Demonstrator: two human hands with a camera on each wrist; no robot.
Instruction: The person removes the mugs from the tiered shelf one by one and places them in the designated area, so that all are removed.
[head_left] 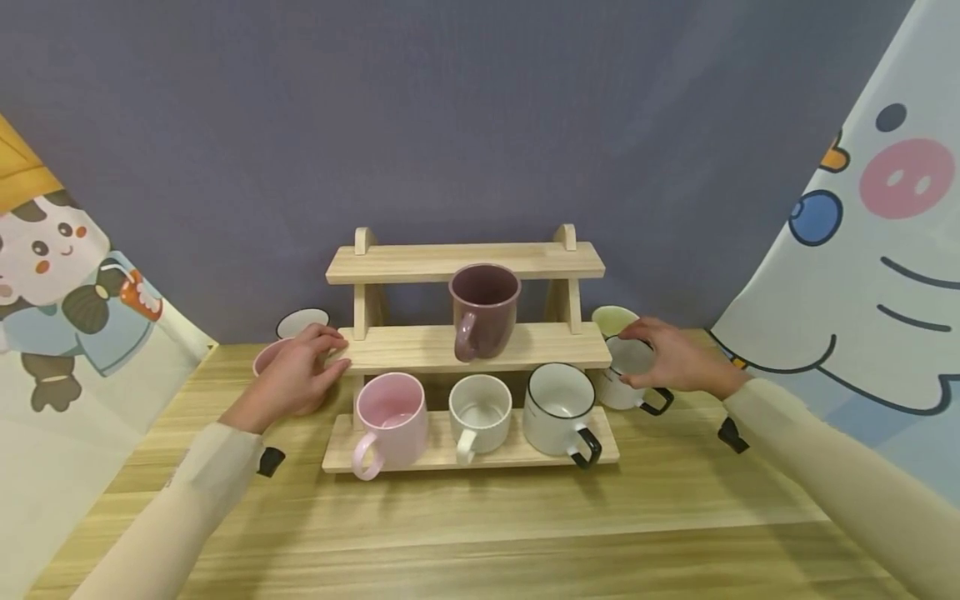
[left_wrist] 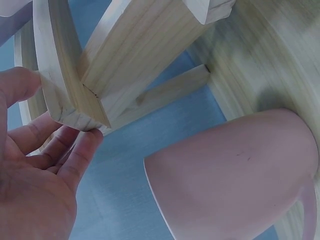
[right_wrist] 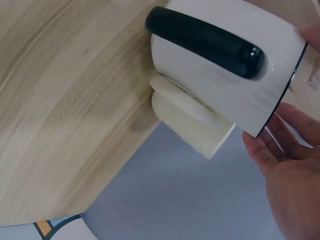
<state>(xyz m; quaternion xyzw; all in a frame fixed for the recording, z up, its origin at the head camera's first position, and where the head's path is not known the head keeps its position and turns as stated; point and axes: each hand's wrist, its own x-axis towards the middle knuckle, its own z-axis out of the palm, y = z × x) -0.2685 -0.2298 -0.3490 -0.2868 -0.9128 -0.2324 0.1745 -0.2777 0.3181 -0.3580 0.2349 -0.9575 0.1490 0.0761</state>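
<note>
My left hand (head_left: 300,367) holds the left end of the middle board on a three-tier wooden rack (head_left: 405,350). In the left wrist view, thumb and fingers lie on opposite sides of the board end (left_wrist: 65,95); a pink mug (left_wrist: 235,170) stands beside that hand, apart from it. Right of the rack, my right hand (head_left: 671,358) grips the rim of a white mug (head_left: 618,396) with a black handle. The right wrist view shows its fingertips at the dark rim of this mug (right_wrist: 220,65). Close behind it is a pale yellow mug (right_wrist: 190,120).
A plum mug (head_left: 495,321) sits on the middle tier. Along the bottom tier stand a pink mug (head_left: 405,433), a cream mug (head_left: 491,421) and a white black-rimmed mug (head_left: 551,417). Another white mug (head_left: 302,321) is behind my left hand. A grey cloth (head_left: 480,125) hangs behind.
</note>
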